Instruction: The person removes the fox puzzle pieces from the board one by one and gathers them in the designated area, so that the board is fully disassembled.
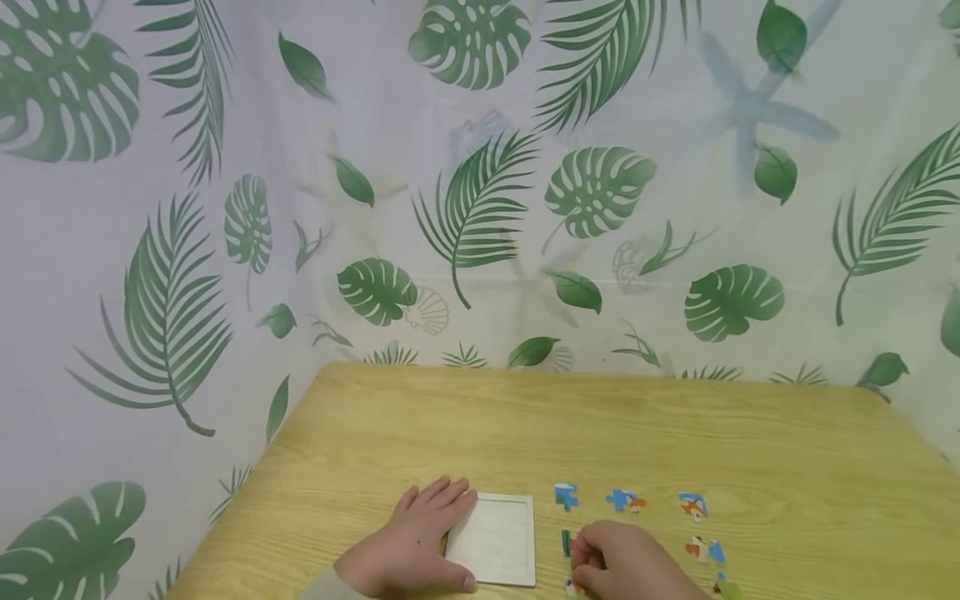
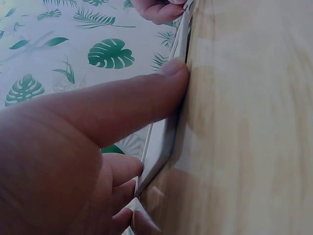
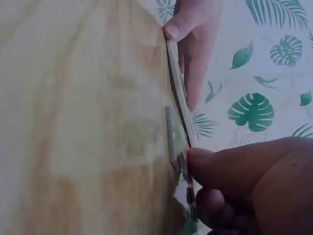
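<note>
A pale square puzzle tray [image 1: 497, 540] lies on the table. My left hand [image 1: 420, 537] rests over its left side, fingers spread and straight at the far corner, thumb along the near edge. In the left wrist view the thumb [image 2: 142, 95] presses against the tray's side. Just right of the tray, my right hand [image 1: 626, 558] pinches a dark green jigsaw piece [image 1: 566, 543] with curled fingers, which partly cover it. Another jigsaw piece [image 1: 573, 588] shows below those fingers. From the right wrist, the thumb [image 3: 200, 155] is right at the small pieces.
More jigsaw pieces lie to the right: a blue one [image 1: 566, 496], a blue and orange one [image 1: 625, 500], a corner piece [image 1: 693, 506], one with white and orange [image 1: 705, 548], and a green one [image 1: 727, 587]. Behind the wooden table [image 1: 600, 425] hangs a leaf-print curtain [image 1: 480, 333].
</note>
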`<state>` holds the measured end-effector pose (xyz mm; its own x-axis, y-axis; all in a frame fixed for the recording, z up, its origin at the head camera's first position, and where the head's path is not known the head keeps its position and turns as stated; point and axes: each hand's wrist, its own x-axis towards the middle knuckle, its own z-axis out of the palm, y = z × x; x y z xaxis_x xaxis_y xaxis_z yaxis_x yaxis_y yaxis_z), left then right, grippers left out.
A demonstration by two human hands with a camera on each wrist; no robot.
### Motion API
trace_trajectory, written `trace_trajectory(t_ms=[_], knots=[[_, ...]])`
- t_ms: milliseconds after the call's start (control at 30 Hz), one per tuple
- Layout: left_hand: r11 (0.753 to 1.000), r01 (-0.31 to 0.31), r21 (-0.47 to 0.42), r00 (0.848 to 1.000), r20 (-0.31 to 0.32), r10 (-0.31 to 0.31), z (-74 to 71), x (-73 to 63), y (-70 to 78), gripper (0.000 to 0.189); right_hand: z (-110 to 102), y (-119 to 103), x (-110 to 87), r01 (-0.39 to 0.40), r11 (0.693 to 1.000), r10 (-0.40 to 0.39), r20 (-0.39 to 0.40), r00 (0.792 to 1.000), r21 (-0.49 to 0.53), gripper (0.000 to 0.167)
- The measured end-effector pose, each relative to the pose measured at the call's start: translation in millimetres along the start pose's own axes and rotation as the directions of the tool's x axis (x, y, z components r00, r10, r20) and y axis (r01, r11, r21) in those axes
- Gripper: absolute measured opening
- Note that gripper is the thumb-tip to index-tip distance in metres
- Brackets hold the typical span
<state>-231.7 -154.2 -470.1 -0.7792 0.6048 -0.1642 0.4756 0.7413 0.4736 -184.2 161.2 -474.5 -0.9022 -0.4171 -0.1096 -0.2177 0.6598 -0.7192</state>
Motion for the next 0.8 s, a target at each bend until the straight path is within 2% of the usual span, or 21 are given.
trace_trajectory(t_ms=[400, 667, 800], knots=[[1.0, -0.004, -0.004, 1.0, -0.005, 0.004, -2.2, 2.6, -0.1, 0.107, -1, -6, -1.8, -0.01, 0.999, 0.009, -0.019, 1.0, -0.05, 0.018], [1.0, -0.011, -0.007, 1.0, -0.005, 0.011, 0.5, -2.0, -1.1, 0.107, 1, -6, -2.0, -0.007, 0.998, 0.006, -0.025, 1.0, -0.055, 0.016], [1.0, -0.02, -0.01, 1.0, -0.015, 0.02, -0.5, -1.9, -1.6, 0.109, -9, -9, -3.3, -0.013, 0.996, 0.005, -0.097, 0.995, -0.089, 0.011]])
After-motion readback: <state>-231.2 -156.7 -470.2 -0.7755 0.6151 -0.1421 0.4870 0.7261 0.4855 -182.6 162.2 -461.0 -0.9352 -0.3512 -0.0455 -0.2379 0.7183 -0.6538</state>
